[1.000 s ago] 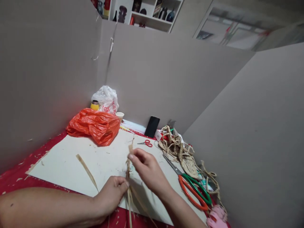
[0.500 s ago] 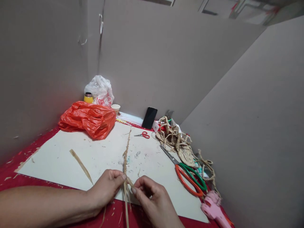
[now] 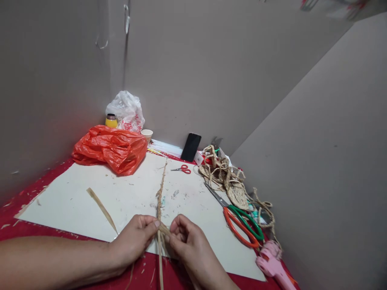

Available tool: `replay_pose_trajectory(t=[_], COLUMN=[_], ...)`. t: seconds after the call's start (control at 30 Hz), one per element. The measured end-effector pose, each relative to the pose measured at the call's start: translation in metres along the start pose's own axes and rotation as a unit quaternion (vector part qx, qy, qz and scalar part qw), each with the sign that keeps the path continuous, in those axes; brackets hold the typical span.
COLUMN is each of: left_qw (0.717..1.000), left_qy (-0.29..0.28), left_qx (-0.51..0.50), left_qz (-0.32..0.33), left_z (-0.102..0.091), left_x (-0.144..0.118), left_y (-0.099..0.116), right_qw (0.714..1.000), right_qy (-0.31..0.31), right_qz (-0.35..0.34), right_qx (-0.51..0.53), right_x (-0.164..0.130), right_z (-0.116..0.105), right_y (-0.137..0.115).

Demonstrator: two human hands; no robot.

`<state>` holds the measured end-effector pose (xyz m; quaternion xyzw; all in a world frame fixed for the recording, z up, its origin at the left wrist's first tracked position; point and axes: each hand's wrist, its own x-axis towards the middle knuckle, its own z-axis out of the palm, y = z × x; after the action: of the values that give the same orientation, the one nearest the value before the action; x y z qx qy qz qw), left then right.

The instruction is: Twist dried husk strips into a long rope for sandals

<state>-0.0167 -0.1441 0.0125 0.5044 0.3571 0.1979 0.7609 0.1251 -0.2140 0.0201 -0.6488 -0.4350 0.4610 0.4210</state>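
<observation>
A thin braided cord of dried plant fibre (image 3: 161, 193) runs from the far middle of the white board towards me. My left hand (image 3: 136, 237) pinches the cord's near end between thumb and index finger. Close by on the right, my right hand (image 3: 189, 241) pinches a flat tan fibre strip (image 3: 164, 229) that leaves the cord at my left fingertips. Loose strands (image 3: 160, 262) hang down between the hands over the board's near edge. Another flat strip (image 3: 101, 207) lies on the board left of my left hand.
The white board (image 3: 66, 201) rests on a red cloth (image 3: 21, 229). An orange plastic bag (image 3: 111, 149), a paper cup (image 3: 147, 134) and a phone (image 3: 191, 147) stand at the back. Small scissors (image 3: 184, 169), large scissors (image 3: 242, 225), woven fibre pieces (image 3: 237, 193) and a pink glue gun (image 3: 272, 262) lie rightward.
My right hand has risen slightly, and the strip between the hands now looks wider and flatter. My left hand keeps its pinch on the cord. The view has tilted slightly.
</observation>
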Motion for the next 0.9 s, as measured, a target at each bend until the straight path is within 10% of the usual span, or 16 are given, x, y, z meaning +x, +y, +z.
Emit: replay_pose_trajectory(t=[0.43,0.9], left_qw=[0.997,0.975], left_qy=[-0.055,-0.051], left_qx=[0.039,0.185], left_qz=[0.048,0.111], left_z=[-0.005,-0.008], left_x=[0.006,0.006], left_y=[-0.010,-0.002], right_qw=[0.967,0.962], right_qy=[0.037,0.008], right_qz=[-0.101,-0.111], right_qx=[-0.232,-0.248], right_x=[-0.002,-0.003], right_z=[-0.008,-0.009], right_y=[-0.006,-0.003])
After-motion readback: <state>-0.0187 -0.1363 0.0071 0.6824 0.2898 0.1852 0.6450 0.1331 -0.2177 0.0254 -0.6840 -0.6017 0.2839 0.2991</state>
